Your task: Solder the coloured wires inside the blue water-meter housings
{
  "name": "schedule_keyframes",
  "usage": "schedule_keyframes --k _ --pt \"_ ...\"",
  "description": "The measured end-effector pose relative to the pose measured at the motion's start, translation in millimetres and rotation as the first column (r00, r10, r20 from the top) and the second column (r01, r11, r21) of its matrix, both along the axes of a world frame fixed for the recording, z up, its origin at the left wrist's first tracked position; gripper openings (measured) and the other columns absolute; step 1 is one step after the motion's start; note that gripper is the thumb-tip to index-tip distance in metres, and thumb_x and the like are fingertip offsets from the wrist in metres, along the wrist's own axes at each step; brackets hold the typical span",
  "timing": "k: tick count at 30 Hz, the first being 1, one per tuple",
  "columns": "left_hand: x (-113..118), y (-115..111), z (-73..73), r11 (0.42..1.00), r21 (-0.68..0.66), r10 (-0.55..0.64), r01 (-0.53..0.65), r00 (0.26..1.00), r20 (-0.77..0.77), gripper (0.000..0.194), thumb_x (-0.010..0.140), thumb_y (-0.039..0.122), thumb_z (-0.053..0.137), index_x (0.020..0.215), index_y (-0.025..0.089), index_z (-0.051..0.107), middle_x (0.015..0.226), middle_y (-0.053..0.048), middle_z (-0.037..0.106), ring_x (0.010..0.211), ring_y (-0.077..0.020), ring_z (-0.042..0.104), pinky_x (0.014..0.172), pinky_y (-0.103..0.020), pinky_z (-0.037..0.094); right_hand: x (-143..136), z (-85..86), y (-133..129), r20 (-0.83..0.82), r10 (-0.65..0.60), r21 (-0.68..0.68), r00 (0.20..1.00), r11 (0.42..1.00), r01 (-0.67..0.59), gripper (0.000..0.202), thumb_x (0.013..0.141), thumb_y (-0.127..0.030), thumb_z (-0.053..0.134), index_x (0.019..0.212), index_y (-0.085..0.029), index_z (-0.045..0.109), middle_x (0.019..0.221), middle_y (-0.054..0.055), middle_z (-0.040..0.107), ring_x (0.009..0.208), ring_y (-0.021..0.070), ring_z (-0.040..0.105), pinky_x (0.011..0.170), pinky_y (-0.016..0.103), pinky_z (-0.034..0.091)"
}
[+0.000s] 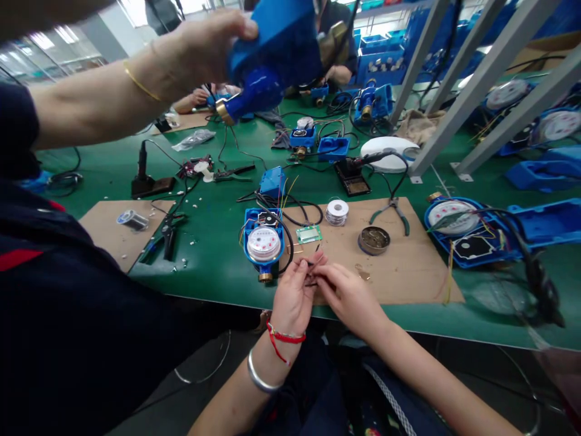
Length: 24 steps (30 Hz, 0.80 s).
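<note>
My left hand [293, 293] and my right hand [351, 297] meet over the near edge of a brown board [422, 278]. Both are closed, fingertips pinched together around small, thin dark pieces, too small to name. Just left of them a water meter [263, 245] with a white dial sits in its open blue housing. Its black cable [290, 239] curves down beside my left hand. Beyond my fingers lies a small green circuit board with a display [308, 234]. A solder spool [336, 212], a round tin [373, 240] and green-handled pliers [393, 215] rest farther off.
At the left, a co-worker's arm [154, 79] reaches across, holding up a blue meter [272, 60]. Another open meter [458, 224] with cables lies right. A soldering iron stand [354, 178] stands behind the brown board. Grey metal posts [485, 85] rise at the right.
</note>
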<state>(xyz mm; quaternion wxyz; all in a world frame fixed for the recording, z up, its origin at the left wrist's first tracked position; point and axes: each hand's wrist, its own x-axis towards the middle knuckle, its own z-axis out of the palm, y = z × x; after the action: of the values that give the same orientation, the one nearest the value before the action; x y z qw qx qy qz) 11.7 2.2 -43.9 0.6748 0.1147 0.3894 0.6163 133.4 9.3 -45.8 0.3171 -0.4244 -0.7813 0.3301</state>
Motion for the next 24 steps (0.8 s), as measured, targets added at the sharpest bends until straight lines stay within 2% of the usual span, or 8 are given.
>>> schedule_keyframes --k 5,9,16,20,24 --pt "4.2 0.4 2.6 1.0 -0.006 0.001 -0.001 1.0 0.019 0.01 0.085 0.021 0.062 0.094 0.017 0.059 0.119 -0.01 0.068 0.114 -0.0216 0.063 0.102 -0.035 0.046 1.4 -1.7 -1.2 0.009 0.019 -0.046 1.0 0.999 -0.018 0.008 0.093 -0.019 0.053 0.094 -0.018 0.061 0.096 0.007 0.063 0.089 0.0196 0.06 0.079 0.034 0.05" --pt "5.8 2.2 5.6 0.999 -0.048 0.023 -0.022 1.0 0.02 0.009 0.088 0.017 0.058 0.096 0.017 0.061 0.12 -0.009 0.068 0.114 -0.0199 0.063 0.104 -0.033 0.046 2.6 -2.7 -2.1 0.0 0.047 -0.046 0.999 0.998 -0.047 0.015 0.095 -0.019 0.048 0.092 -0.019 0.063 0.099 0.009 0.062 0.088 0.0202 0.06 0.078 0.035 0.052" --pt "4.4 8.4 11.8 0.984 -0.164 0.074 -0.068 0.997 0.03 0.02 0.094 0.011 0.046 0.101 0.014 0.064 0.126 -0.009 0.065 0.115 -0.0177 0.063 0.1 -0.028 0.05 -0.8 -10.6 -15.0 -0.065 -0.008 0.083 0.998 0.996 0.013 0.021 0.096 -0.025 0.046 0.098 -0.02 0.066 0.102 0.013 0.063 0.092 0.0237 0.062 0.08 0.037 0.055" --pt "-1.1 13.7 7.7 0.978 -0.198 0.074 -0.062 0.996 0.051 0.03 0.096 0.009 0.037 0.102 0.013 0.067 0.124 -0.01 0.066 0.112 -0.0176 0.064 0.096 -0.029 0.053 -2.1 -13.3 -20.3 -0.085 0.001 0.193 0.996 0.981 0.015 0.023 0.097 -0.025 0.045 0.104 -0.017 0.065 0.103 0.012 0.064 0.094 0.0201 0.062 0.081 0.031 0.054" --pt "-2.4 17.6 4.9 0.971 -0.237 0.05 -0.04 0.998 0.04 0.037 0.096 0.007 0.033 0.104 0.015 0.068 0.119 -0.008 0.069 0.107 -0.0152 0.067 0.092 -0.025 0.055 0.3 -12.3 -16.7 -0.08 0.013 0.179 0.997 0.984 0.002 0.018 0.096 -0.025 0.047 0.099 -0.016 0.063 0.101 0.009 0.064 0.094 0.0166 0.061 0.081 0.027 0.052"
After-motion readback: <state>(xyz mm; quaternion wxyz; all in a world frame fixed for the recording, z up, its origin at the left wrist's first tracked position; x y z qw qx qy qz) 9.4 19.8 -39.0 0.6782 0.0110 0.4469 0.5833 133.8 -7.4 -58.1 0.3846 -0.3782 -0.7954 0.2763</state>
